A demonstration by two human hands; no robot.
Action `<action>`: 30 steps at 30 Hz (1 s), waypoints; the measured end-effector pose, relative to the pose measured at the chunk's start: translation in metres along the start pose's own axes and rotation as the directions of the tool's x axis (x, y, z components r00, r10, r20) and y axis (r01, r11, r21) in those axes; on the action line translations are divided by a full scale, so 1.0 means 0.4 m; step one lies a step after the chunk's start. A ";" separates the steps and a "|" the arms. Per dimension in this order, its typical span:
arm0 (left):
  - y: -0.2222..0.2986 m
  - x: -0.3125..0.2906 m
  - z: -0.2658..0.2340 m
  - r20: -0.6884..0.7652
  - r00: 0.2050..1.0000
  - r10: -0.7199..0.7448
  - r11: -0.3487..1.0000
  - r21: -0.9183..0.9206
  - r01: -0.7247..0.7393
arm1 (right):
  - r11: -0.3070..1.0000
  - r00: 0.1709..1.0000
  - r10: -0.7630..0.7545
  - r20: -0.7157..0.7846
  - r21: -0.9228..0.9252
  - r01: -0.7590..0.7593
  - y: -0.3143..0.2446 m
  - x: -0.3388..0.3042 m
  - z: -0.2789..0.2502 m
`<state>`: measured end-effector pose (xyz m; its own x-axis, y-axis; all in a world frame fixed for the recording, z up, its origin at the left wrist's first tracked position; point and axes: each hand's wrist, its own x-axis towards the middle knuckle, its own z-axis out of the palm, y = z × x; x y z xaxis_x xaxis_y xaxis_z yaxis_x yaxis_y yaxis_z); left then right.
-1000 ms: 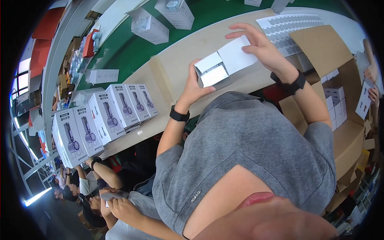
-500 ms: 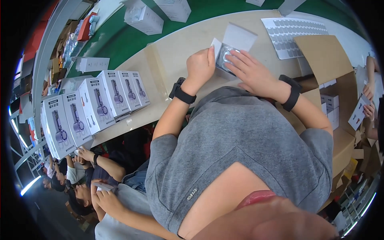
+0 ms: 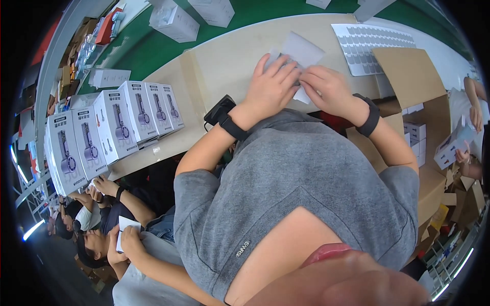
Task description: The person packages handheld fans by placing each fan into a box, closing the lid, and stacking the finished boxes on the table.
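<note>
A small white box (image 3: 303, 48) lies open in front of me, its lid flap raised on the far side. My left hand (image 3: 273, 86) rests over the opening with fingers stretched out, covering most of what is inside; a bit of grey wrapping shows between the fingers. At the box's right edge my right hand (image 3: 332, 93) has its fingers bent and pinched on a side flap. Both hands touch the box, and its near side is partly hidden by them.
Several white printed boxes (image 3: 121, 122) picturing handheld fans stand in a row at the left. A sheet of grey labels (image 3: 362, 47) lies at the far right, behind an open cardboard carton (image 3: 411, 76) holding small boxes. White boxes (image 3: 174, 23) stand on the green surface (image 3: 245, 11). Co-workers sit left and right.
My left hand has gone from the box's left edge to spread over its opening. My right hand has drawn off the contents to the right edge, its fingers now bent.
</note>
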<state>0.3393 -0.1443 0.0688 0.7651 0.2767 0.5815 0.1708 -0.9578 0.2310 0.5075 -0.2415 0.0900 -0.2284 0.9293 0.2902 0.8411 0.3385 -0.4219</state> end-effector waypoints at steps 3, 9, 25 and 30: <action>-0.006 -0.015 -0.012 0.092 0.996 -0.014 0.998 0.065 0.008 | 0.997 0.988 -0.057 -0.142 0.040 0.063 0.002 0.030 0.012; -0.043 -0.029 -0.050 0.156 0.987 0.047 0.991 0.119 -0.066 | 0.990 0.990 -0.048 0.135 -0.128 0.065 0.005 0.047 0.009; -0.044 0.046 -0.016 0.153 0.986 0.065 0.983 0.162 -0.090 | 0.961 0.922 -0.249 0.297 -0.046 0.274 0.019 0.048 -0.071; -0.043 0.088 -0.048 0.397 0.912 0.097 0.989 0.068 -0.135 | 0.974 0.956 -0.211 0.206 -0.043 0.224 0.025 0.033 -0.070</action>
<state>0.3515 -0.1165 0.1003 0.9614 0.1287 0.2430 0.1079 -0.9894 0.0973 0.5266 -0.2302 0.1139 -0.4963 0.8473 0.1893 0.7891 0.5312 -0.3085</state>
